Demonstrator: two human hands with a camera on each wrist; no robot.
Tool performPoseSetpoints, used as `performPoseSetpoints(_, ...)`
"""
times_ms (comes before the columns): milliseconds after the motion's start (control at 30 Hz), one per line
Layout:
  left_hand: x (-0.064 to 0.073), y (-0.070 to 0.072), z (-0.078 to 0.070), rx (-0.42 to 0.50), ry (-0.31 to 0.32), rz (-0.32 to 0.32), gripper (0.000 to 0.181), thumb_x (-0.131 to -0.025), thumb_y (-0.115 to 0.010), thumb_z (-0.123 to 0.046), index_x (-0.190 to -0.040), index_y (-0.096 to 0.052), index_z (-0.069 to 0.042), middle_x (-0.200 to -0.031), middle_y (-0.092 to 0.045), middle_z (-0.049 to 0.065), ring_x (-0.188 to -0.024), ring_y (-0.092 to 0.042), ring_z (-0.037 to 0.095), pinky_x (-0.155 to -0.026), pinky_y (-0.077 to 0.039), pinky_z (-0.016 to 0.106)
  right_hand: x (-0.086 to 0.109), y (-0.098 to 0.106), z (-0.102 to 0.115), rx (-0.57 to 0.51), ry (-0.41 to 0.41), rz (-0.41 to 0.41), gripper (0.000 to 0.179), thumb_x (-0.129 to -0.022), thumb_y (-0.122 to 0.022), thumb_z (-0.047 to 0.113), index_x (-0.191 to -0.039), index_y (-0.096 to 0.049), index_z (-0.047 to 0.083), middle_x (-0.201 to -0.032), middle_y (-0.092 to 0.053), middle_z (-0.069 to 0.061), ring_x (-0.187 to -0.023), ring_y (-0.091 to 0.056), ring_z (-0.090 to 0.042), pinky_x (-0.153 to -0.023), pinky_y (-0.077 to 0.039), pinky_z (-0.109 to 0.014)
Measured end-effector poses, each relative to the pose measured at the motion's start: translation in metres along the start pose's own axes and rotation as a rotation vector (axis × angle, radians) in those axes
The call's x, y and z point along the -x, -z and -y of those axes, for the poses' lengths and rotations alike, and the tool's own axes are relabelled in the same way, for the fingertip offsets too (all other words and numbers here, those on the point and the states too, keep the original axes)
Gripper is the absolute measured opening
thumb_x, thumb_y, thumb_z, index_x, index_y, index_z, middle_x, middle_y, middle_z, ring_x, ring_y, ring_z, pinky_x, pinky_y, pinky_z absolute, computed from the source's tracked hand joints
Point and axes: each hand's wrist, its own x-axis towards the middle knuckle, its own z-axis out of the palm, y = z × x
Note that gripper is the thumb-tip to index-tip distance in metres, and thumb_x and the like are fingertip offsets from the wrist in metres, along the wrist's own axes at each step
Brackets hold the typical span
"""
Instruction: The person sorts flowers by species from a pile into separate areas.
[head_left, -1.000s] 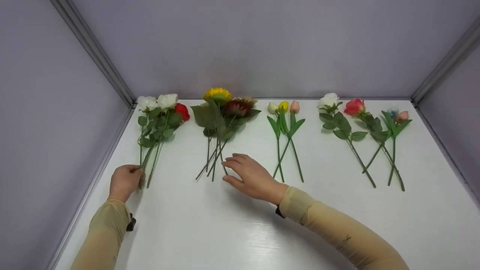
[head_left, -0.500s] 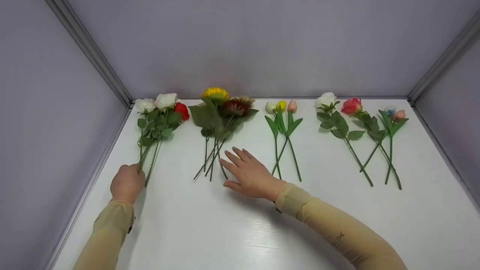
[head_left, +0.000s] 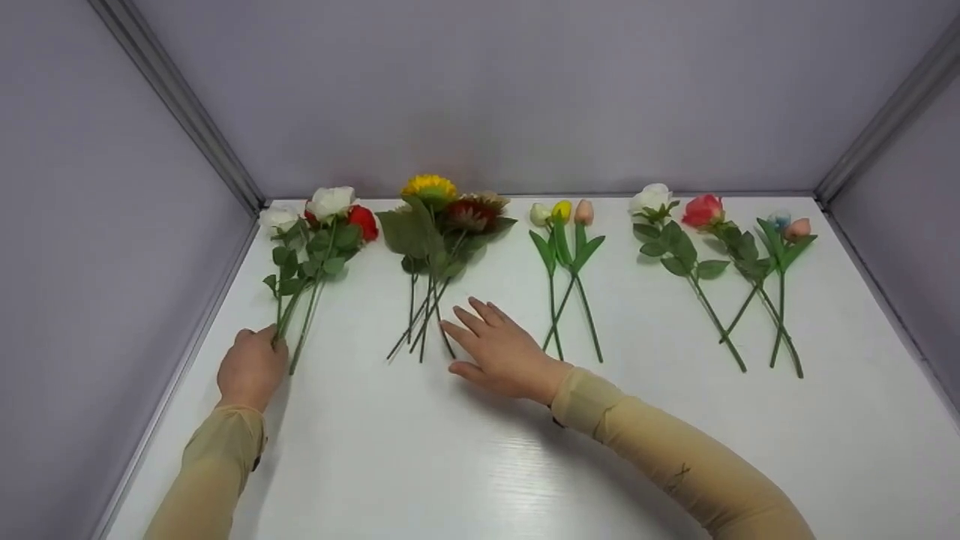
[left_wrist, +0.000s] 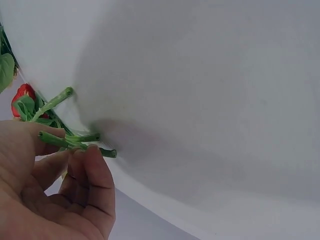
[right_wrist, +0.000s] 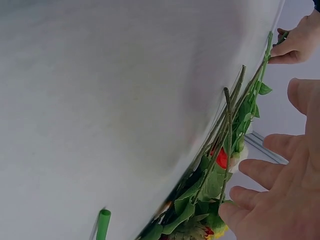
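At the left of the head view, my left hand [head_left: 251, 367] pinches the lower stems of some roses. Thumb and fingers close around several green stem ends [left_wrist: 72, 141] in the left wrist view, while another stem [left_wrist: 52, 104] lies just beyond the hand. The bunch carries a white rose [head_left: 279, 220] at its left, a second white rose [head_left: 332, 201] and a red rose [head_left: 364, 223]. My right hand [head_left: 504, 354] is spread, palm down, fingertips right by the dark stems [head_left: 424, 322] of a bunch with a yellow sunflower [head_left: 430, 187]; it holds nothing.
Three tulips [head_left: 562, 247] lie right of the sunflower bunch. Farther right are a white rose [head_left: 651, 199], a pink rose [head_left: 703, 212] and two small tulips [head_left: 796, 229] with crossing stems. Grey panels [head_left: 495, 97] wall in the white table [head_left: 390, 465] at the back and sides.
My left hand has turned so its back faces up, and the leftmost white rose has shifted left and slightly nearer. My right hand's fingers have spread wider. The head view has shifted slightly.
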Motion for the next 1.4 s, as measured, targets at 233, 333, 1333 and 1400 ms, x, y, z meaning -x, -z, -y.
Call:
performPoseSetpoints(233, 0.001, -0.002, 0.002, 0.023, -0.005, -0.034, 0.036, -0.104, -0.050, -0.004, -0.135, -0.058, 0.011, -0.116, -0.060, 0.036, -0.105, -0.060, 0.053, -0.086, -0.050, 0.062, 0.001, 0.000, 0.000, 0.009, -0.010, 0.022, 0.068, -0.107, -0.041, 0.055, -0.162, -0.031, 0.017, -0.166, -0.027, -0.013, -0.155, -0.012, -0.034, -0.125, -0.010, -0.046)
performPoseSetpoints(333, 0.001, -0.003, 0.002, 0.017, 0.001, -0.042, 0.035, -0.104, -0.051, -0.004, -0.135, -0.060, 0.009, -0.116, -0.059, 0.036, -0.104, -0.060, 0.054, -0.084, -0.050, 0.063, 0.001, 0.001, 0.001, 0.010, -0.017, 0.035, 0.068, -0.107, -0.041, 0.055, -0.163, -0.030, 0.017, -0.167, -0.026, -0.012, -0.156, -0.011, -0.034, -0.125, -0.010, -0.045)
performPoseSetpoints(1333, 0.019, -0.042, -0.165, -0.081, -0.608, -0.019, 0.066, -0.104, -0.061, -0.037, -0.159, -0.038, -0.010, -0.162, -0.033, 0.019, -0.151, -0.024, 0.040, -0.124, -0.013, 0.051, 0.060, 0.042, -0.133, -0.231, -0.435, -0.392, 0.028, -0.105, -0.061, 0.024, -0.117, -0.073, 0.003, -0.116, -0.069, -0.015, -0.109, -0.060, -0.036, -0.096, -0.048, -0.051)
performPoseSetpoints(1400, 0.027, -0.053, -0.193, -0.128, -0.705, 0.042, 0.067, -0.104, -0.059, -0.040, -0.160, -0.036, -0.013, -0.164, -0.030, 0.017, -0.152, -0.022, 0.038, -0.125, -0.011, 0.050, 0.076, 0.048, -0.158, -0.241, -0.500, -0.439, 0.024, -0.103, -0.062, 0.018, -0.112, -0.074, 0.000, -0.110, -0.070, -0.017, -0.106, -0.061, -0.038, -0.093, -0.049, -0.053)
